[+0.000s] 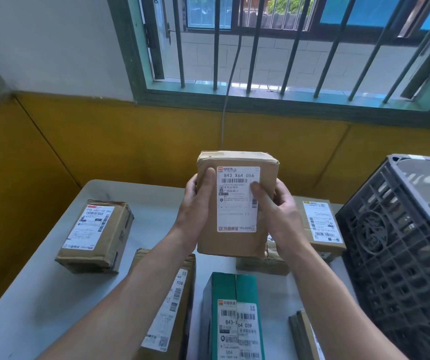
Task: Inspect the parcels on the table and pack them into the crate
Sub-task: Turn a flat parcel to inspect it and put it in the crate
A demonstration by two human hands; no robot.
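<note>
Mustard-yellow wall panels and a barred, green-framed window stand behind a pale grey table (39,294) scattered with parcels. Above the table, a person holds up a brown cardboard parcel (236,240). It is rectangular and taped, crumpled along its top edge, and its white shipping label faces the camera. Its long axis stands upright.

The left hand (195,203) wraps the parcel's left edge, thumb flat on the cardboard front. The right hand (279,211) wraps the right edge, thumb pressed on the label's margin. The fingers of both hands curl behind the box, mostly hidden.

A dark grey plastic crate (390,242) with rigid lattice walls stands at the table's right side, to the right of the held parcel and nearer the right hand. Packing would likely mean carrying the box rightward and over the crate's near wall.

Lying flat below are a squat brown labelled box (94,235) at the left, a glossy green carton (232,315) nearest the viewer, and a flat brown box (320,224) just beside the crate.
</note>
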